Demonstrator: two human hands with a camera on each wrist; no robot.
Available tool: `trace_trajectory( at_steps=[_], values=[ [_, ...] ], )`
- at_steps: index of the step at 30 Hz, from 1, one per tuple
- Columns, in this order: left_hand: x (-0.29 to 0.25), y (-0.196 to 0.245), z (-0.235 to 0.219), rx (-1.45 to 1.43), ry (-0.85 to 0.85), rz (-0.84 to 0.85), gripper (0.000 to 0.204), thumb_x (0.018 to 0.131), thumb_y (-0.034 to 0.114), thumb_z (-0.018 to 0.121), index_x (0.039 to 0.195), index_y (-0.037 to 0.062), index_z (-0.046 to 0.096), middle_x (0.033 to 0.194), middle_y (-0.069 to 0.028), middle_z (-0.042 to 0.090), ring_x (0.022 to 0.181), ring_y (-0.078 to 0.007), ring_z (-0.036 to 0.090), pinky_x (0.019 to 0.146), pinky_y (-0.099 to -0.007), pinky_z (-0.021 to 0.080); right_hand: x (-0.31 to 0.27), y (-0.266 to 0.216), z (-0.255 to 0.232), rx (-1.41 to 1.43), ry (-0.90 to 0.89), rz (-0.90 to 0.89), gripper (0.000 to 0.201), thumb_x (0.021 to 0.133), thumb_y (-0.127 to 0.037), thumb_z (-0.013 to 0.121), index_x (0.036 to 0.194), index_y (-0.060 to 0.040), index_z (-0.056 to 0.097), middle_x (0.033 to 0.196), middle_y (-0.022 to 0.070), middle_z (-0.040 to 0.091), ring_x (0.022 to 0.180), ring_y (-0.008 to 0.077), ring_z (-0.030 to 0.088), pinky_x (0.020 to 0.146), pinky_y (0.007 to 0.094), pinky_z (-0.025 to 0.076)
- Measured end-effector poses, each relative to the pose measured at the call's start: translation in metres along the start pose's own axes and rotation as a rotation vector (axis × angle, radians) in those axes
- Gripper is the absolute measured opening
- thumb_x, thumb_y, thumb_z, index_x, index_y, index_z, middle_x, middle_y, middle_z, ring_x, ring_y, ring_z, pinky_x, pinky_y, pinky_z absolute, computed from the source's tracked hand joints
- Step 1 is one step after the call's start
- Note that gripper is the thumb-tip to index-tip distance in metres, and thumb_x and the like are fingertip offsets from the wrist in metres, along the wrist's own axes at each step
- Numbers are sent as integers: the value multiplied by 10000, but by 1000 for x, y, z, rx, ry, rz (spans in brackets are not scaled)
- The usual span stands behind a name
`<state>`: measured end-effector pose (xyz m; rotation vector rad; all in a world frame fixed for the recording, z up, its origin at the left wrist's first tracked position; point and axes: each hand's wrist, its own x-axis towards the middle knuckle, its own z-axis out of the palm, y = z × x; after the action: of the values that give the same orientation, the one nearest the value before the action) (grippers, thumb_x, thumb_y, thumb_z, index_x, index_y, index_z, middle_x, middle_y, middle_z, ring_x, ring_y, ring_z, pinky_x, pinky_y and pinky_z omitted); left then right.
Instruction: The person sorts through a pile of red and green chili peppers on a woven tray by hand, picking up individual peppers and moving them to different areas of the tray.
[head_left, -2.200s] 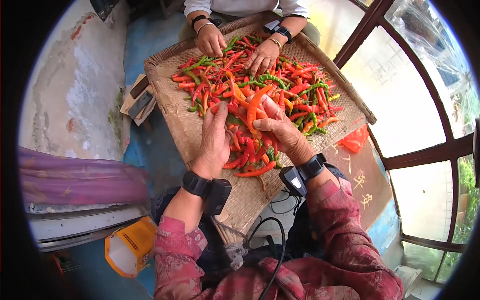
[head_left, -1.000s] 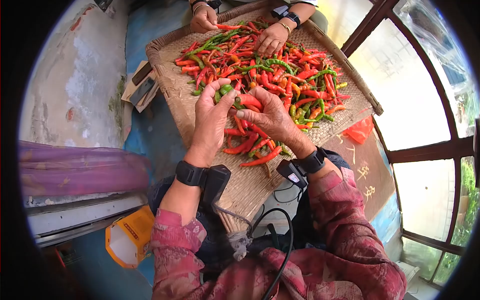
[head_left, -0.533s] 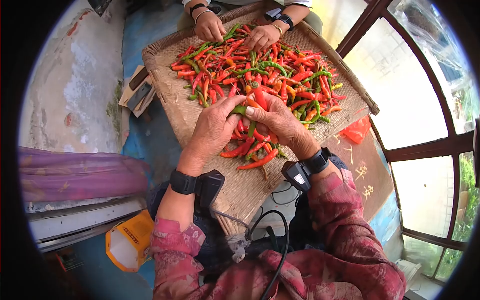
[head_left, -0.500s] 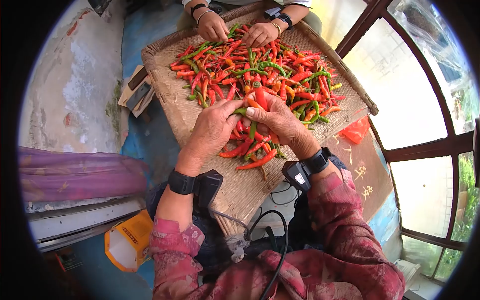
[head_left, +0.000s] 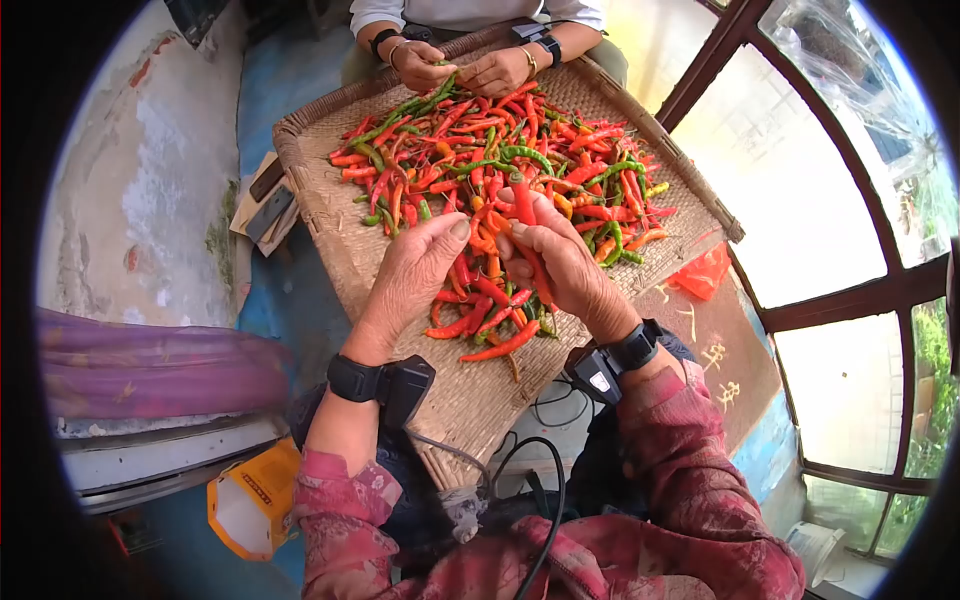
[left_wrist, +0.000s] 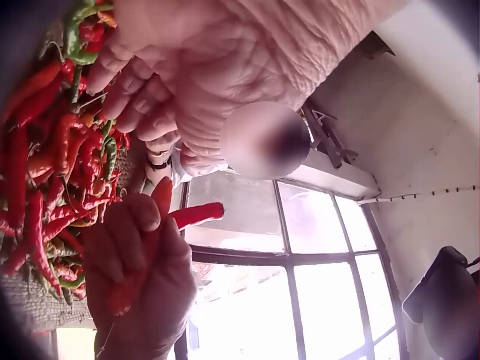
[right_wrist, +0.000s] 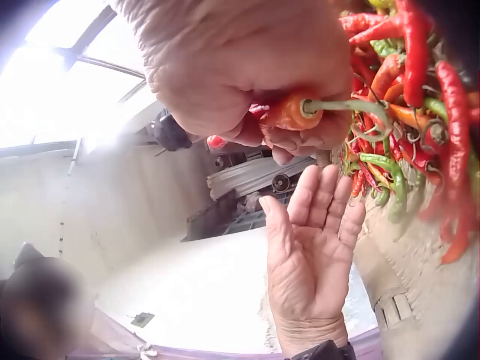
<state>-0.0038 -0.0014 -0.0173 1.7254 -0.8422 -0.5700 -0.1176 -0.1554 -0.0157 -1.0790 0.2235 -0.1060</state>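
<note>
My left hand (head_left: 408, 275) hovers above the near part of the pepper heap with nothing in it. In the right wrist view its palm faces up and its fingers (right_wrist: 322, 196) are straight. My right hand (head_left: 572, 268) grips a few chili peppers. One is a red chili (head_left: 523, 200) that sticks up past the thumb. Beside it is an orange chili (right_wrist: 296, 112) with a long curved green stem, clear in the right wrist view. Fingers partly hide the held chilies. Below both hands lie more red chilies (head_left: 500, 346) on the woven tray (head_left: 455, 425).
Across the tray, another person's two hands (head_left: 500, 72) meet over the far edge of the red and green chili heap (head_left: 480, 140). A yellow lamp-like box (head_left: 255, 500) stands at lower left. A black cable (head_left: 560, 480) loops over my lap. Windows (head_left: 790, 180) line the right.
My left hand has let go of a green chili, drawn away leftward from the right hand and opened. The right hand keeps its chilies. The other person's hands have come together.
</note>
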Motion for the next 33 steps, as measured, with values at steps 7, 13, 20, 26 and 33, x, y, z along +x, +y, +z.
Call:
trace_trajectory(
  at_steps=[7, 13, 20, 26, 33],
  values=[
    [0, -10, 41, -574, 131, -136, 249, 929, 275, 514, 896, 44, 603, 656, 56, 487, 576, -12, 428, 494, -170, 364, 19, 48, 1, -680, 47, -570, 538, 949, -172, 415, 1423, -72, 180, 1104, 66, 479, 908, 108, 484, 805, 241, 425],
    [9, -3, 24, -679, 485, -42, 230, 951, 298, 454, 891, 83, 510, 724, 37, 508, 603, -44, 446, 549, -202, 378, 4, 34, 21, -282, -131, -140, 454, 949, -162, 388, 1368, -31, 271, 784, 15, 484, 644, 86, 465, 550, 210, 404],
    [-1, 13, -13, -768, 296, -46, 325, 902, 364, 537, 997, 57, 491, 709, 35, 467, 530, -31, 414, 469, -172, 344, 0, 27, 16, -359, -14, -278, 325, 973, -352, 357, 922, -48, 460, 627, -16, 437, 554, 66, 427, 497, 217, 355],
    [0, 5, 8, -477, 183, -85, 235, 860, 273, 629, 890, 47, 571, 648, 80, 434, 509, 2, 349, 439, -165, 276, 3, 40, 21, -552, -120, -160, 298, 945, -319, 451, 934, -22, 472, 703, 35, 467, 623, 136, 464, 547, 298, 392],
    [-5, 8, -34, -566, 552, -42, 176, 873, 257, 591, 884, 87, 546, 687, 39, 508, 513, -10, 375, 438, -161, 296, 24, 17, 3, -1001, 125, -292, 273, 848, -266, 603, 876, 0, 547, 759, 114, 598, 684, 197, 600, 570, 322, 461]
  ],
)
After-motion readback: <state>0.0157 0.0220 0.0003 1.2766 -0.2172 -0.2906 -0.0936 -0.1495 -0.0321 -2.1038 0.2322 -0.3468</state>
